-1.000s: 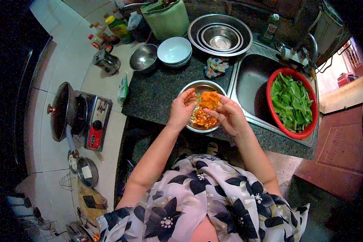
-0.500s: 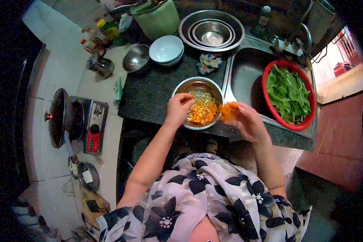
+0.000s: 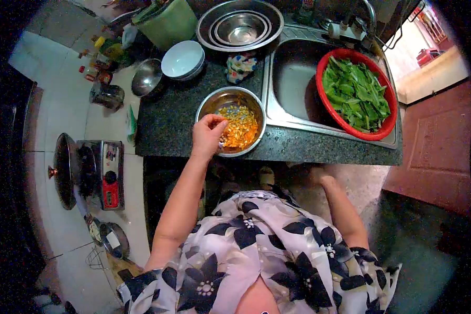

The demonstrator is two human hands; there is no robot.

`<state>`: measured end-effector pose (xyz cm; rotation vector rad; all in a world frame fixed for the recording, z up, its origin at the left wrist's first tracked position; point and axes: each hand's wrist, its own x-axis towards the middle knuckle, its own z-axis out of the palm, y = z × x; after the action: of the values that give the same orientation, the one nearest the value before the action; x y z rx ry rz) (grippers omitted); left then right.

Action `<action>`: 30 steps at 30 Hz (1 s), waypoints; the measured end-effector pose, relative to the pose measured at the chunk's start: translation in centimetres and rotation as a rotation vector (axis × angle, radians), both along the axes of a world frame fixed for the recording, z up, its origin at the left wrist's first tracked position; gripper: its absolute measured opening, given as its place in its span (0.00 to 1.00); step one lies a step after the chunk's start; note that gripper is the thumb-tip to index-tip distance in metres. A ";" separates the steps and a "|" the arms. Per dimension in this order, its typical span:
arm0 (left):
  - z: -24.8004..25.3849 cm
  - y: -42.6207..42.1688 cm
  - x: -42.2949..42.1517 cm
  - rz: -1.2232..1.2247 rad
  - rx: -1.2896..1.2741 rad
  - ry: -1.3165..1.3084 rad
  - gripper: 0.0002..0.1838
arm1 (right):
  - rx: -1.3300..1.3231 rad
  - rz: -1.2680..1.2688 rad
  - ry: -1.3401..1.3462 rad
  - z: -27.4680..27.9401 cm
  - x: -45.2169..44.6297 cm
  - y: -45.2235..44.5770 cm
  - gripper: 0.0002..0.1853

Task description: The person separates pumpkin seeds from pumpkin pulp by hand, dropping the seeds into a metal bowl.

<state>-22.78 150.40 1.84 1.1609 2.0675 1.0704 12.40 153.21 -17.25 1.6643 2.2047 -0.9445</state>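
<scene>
My left hand is at the left rim of a steel bowl, its thumb and fingertips pinched together; whatever they may hold is too small to name. Inside the bowl lie pale seeds with orange pulp. My right hand is low, just beyond the front edge of the counter and right of the bowl, mostly dark and blurred, with its fingers hidden. No orange clump shows in it.
A red basin of green leaves rests over the sink. Behind the bowl are a patterned cloth, white bowls and nested steel basins. A stove with a pan stands left.
My right hand has moved away from the bowl, down past the counter edge, and the orange clump is out of sight. The view has shifted, while my left hand stays at the bowl.
</scene>
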 end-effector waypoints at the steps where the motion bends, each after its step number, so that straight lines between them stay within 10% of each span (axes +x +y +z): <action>1: 0.2 -0.1 -0.1 0.006 0.011 0.004 0.07 | 0.029 -0.021 -0.034 -1.3 -0.7 0.8 0.13; 30: 0.8 -0.9 -0.4 0.008 -0.021 0.140 0.09 | 0.095 0.019 -0.196 -6.7 -0.8 6.9 0.10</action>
<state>-23.17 149.54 2.59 1.2496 2.1862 0.9946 11.59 160.10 -23.92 1.6942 2.1593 -0.6500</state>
